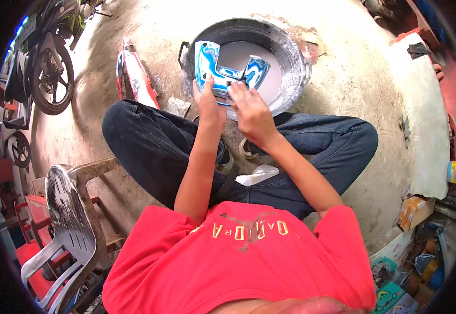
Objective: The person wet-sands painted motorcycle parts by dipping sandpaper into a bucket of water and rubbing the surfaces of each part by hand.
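A glossy motorcycle body panel (pixel 207 57) with blue, white and black swirls is held over a black basin (pixel 289 94). My left hand (pixel 209 102) grips the panel's lower left part, thumb up along its near face. My right hand (pixel 251 107) presses on the lower middle of the panel, its fingers close together and slightly blurred. A small dark patch shows at those fingertips; whether it is a held piece or part of the panel is unclear. Milky liquid (pixel 275 78) lies in the basin.
A red and white body panel (pixel 140 78) lies on the concrete floor, left of the basin. A worn plastic chair (pixel 73 209) stands at lower left, and a motorcycle wheel (pixel 52 76) is at upper left. A cardboard box (pixel 415 212) sits at the right.
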`<state>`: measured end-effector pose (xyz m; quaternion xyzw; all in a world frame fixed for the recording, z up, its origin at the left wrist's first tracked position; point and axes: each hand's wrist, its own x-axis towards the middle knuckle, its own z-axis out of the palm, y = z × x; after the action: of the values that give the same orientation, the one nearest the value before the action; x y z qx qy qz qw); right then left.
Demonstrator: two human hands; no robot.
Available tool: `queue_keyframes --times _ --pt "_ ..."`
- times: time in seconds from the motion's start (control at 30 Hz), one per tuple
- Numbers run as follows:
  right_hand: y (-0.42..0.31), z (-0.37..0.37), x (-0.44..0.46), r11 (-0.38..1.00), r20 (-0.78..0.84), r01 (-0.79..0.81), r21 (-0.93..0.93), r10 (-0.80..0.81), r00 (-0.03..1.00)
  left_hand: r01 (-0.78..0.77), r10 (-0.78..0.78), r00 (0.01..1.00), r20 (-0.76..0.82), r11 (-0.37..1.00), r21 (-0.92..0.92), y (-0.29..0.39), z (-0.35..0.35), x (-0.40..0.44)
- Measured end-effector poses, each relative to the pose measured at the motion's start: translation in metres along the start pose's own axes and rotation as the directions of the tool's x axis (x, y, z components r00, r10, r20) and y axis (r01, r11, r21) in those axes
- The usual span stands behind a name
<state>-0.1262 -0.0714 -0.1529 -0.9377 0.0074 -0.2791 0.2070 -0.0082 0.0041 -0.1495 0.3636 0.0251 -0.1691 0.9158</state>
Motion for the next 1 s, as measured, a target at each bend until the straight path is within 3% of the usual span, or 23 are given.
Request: queue_keyframes --times 0.07,0.13,0.2,0.23,0.27,0.33,0.37,0.47,0.63,0.73,0.77,0.9,0.93,1.0 --pt "0.028 -0.011 0.018 0.994 -0.011 0.049 -0.101 -0.051 0.999 0.007 -0.006 1.000 -0.023 1.000 0.014 -0.002 -0.009 -0.007" --pt "0.069 -0.012 0.036 0.978 -0.178 -0.179 -0.107 0.159 0.971 0.014 -0.013 1.000 -0.018 0.998 0.068 -0.007 -0.010 -0.013" --pt "0.052 0.001 0.018 0.973 -0.104 -0.229 0.017 0.230 0.968 -0.008 0.008 1.000 -0.001 0.993 0.117 -0.004 -0.003 -0.009" --pt "0.030 0.004 0.005 0.998 -0.092 -0.016 -0.065 0.010 0.996 0.014 -0.015 1.000 0.017 0.997 0.069 -0.005 -0.002 -0.002" --pt "-0.006 -0.005 0.003 0.999 -0.002 -0.009 0.032 0.009 1.000 0.038 -0.039 0.999 0.012 0.999 0.031 -0.004 -0.010 -0.001" --pt "0.007 -0.012 0.015 0.997 0.013 0.072 -0.025 -0.072 0.997 0.021 -0.020 0.999 0.045 0.999 -0.041 -0.007 -0.015 0.000" --pt "0.031 -0.009 0.026 0.996 -0.014 -0.044 -0.078 0.043 0.999 0.028 -0.028 0.999 0.020 1.000 -0.005 0.005 0.000 -0.012" --pt "0.078 -0.012 0.041 0.970 -0.231 -0.195 -0.144 0.159 0.960 0.063 -0.063 0.998 0.000 0.998 -0.016 0.006 0.006 -0.019" --pt "0.002 0.000 0.007 0.997 -0.023 0.072 -0.019 -0.072 0.997 0.089 -0.089 0.996 0.007 0.996 -0.011 0.002 -0.012 -0.007" --pt "0.053 -0.019 0.042 0.991 -0.041 -0.114 -0.072 0.112 0.993 0.037 -0.038 0.999 0.012 0.999 0.018 0.004 -0.003 -0.014" --pt "0.070 -0.015 0.042 0.973 -0.144 -0.180 -0.148 0.158 0.977 0.032 -0.032 0.999 0.043 0.999 0.004 0.002 -0.001 -0.014" --pt "0.021 -0.001 0.004 0.996 -0.021 -0.008 -0.092 0.006 1.000 0.053 -0.053 0.998 -0.016 0.997 0.049 -0.001 -0.006 -0.009" --pt "0.000 -0.006 0.003 0.997 0.011 0.080 0.007 -0.080 0.997 0.065 -0.065 0.998 0.006 0.997 0.031 -0.001 -0.007 -0.006" --pt "0.016 -0.015 0.020 0.995 0.035 0.092 -0.039 -0.090 0.995 0.095 -0.095 0.995 0.035 0.995 0.003 0.000 -0.014 -0.007"
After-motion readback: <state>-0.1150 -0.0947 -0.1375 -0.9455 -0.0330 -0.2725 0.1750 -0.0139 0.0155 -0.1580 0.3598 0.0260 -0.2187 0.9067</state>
